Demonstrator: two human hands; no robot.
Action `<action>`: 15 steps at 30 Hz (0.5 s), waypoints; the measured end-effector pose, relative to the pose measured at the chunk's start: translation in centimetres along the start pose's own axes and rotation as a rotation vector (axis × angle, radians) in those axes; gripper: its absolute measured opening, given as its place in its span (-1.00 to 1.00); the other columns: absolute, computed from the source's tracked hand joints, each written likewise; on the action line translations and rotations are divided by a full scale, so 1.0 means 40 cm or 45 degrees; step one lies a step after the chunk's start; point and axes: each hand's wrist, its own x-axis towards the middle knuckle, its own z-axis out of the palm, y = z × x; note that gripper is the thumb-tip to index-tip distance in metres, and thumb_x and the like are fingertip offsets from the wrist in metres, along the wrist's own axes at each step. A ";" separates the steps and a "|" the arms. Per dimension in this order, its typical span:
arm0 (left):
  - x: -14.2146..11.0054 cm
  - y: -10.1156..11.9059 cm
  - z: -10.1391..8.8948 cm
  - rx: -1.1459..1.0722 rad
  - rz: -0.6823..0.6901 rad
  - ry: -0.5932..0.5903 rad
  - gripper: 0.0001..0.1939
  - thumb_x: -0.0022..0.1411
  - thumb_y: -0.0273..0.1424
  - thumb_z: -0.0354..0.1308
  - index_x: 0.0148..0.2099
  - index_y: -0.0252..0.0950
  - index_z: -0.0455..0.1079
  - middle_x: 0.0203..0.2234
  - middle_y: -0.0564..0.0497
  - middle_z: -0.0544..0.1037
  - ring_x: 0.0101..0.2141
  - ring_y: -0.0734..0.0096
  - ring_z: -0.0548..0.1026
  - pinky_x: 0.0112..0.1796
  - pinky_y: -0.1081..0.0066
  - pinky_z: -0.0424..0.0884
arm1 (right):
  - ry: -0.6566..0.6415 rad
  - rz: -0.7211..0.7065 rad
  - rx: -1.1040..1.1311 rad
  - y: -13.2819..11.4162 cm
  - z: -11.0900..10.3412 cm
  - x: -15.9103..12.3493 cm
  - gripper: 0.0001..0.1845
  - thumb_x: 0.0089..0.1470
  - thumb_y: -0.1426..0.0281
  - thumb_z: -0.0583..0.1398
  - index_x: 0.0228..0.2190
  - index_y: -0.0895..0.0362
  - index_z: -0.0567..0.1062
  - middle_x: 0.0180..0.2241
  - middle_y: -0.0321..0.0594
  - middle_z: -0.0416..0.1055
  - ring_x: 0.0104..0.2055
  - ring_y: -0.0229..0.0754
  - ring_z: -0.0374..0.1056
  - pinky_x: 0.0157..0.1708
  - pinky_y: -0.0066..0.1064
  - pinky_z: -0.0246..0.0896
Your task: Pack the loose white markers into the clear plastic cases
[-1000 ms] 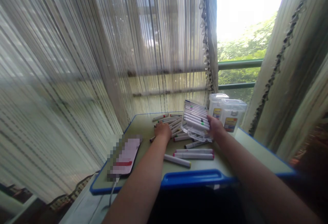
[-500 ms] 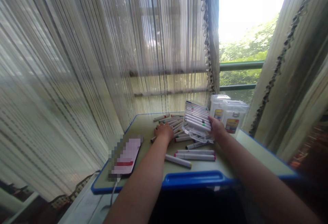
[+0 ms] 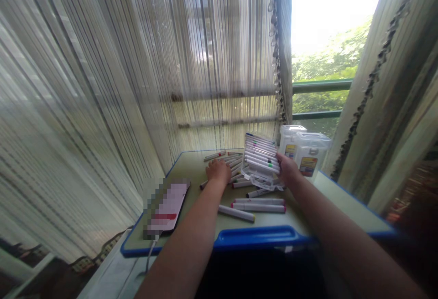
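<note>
My right hand (image 3: 287, 169) grips the right side of a clear plastic case of markers (image 3: 260, 157), which it holds tilted up on the small table (image 3: 191, 173). The case holds a row of white markers with coloured ends. My left hand (image 3: 218, 171) lies knuckles-up on a heap of loose markers (image 3: 232, 161) just left of the case, its fingers curled down among them; what they pinch is hidden. Three more white markers (image 3: 258, 205) lie nearer to me, between my forearms.
Two clear lidded tubs (image 3: 310, 153) with yellow labels stand behind the case at the table's right rear. A phone (image 3: 168, 208) with a cable lies at the front left corner. The table has a blue rim and a blue handle (image 3: 255, 237) in front. Striped curtains hang close behind.
My left hand has crept a little further into the loose markers. The case in my right hand has barely moved.
</note>
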 end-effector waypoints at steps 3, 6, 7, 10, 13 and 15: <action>-0.001 0.004 -0.007 0.029 0.047 0.064 -0.64 0.29 -0.31 -0.08 -0.04 -0.31 0.46 -0.04 -0.20 0.48 0.00 0.10 0.40 -0.02 0.25 0.31 | -0.007 0.022 -0.043 0.003 0.004 -0.004 -0.95 -0.05 0.42 0.20 -0.47 0.15 0.46 -0.66 -0.36 0.39 -0.64 -0.27 0.32 -0.63 -0.48 0.28; -0.002 0.004 -0.006 0.000 0.078 0.105 -0.67 0.28 -0.33 -0.05 -0.06 -0.32 0.46 -0.08 -0.19 0.51 -0.03 0.13 0.43 -0.05 0.27 0.34 | -0.048 0.033 -0.087 0.006 0.004 -0.006 -0.93 -0.06 0.39 0.21 -0.49 0.14 0.46 -0.69 -0.39 0.36 -0.65 -0.28 0.27 -0.66 -0.47 0.21; -0.002 0.004 -0.005 -0.020 0.092 0.126 -0.68 0.28 -0.35 -0.05 -0.05 -0.34 0.45 -0.09 -0.19 0.51 -0.02 0.13 0.44 -0.05 0.28 0.35 | -0.060 0.042 -0.102 0.005 0.004 -0.009 -0.92 -0.06 0.38 0.22 -0.49 0.14 0.46 -0.69 -0.39 0.35 -0.65 -0.28 0.25 -0.67 -0.47 0.19; -0.002 0.003 -0.004 -0.111 0.110 0.191 -0.68 0.27 -0.40 -0.04 0.00 -0.38 0.41 -0.07 -0.21 0.51 -0.01 0.16 0.43 -0.02 0.29 0.34 | -0.092 0.068 -0.159 -0.002 0.007 -0.023 -0.89 -0.07 0.35 0.21 -0.49 0.14 0.46 -0.69 -0.40 0.34 -0.67 -0.30 0.22 -0.70 -0.49 0.11; -0.002 0.003 -0.005 -0.201 0.105 0.231 -0.67 0.26 -0.44 -0.01 0.04 -0.38 0.38 -0.05 -0.22 0.50 0.02 0.18 0.43 0.01 0.29 0.33 | -0.100 0.076 -0.193 -0.011 0.013 -0.041 -0.88 -0.06 0.34 0.20 -0.47 0.14 0.45 -0.69 -0.40 0.33 -0.68 -0.31 0.20 -0.72 -0.50 0.04; -0.001 0.003 -0.006 -0.222 0.109 0.235 -0.68 0.26 -0.45 0.00 0.04 -0.36 0.38 -0.04 -0.21 0.50 0.03 0.18 0.42 0.02 0.29 0.33 | -0.103 0.081 -0.204 -0.016 0.016 -0.048 -0.88 -0.07 0.33 0.20 -0.46 0.13 0.45 -0.69 -0.40 0.33 -0.69 -0.31 0.19 -0.72 -0.50 0.03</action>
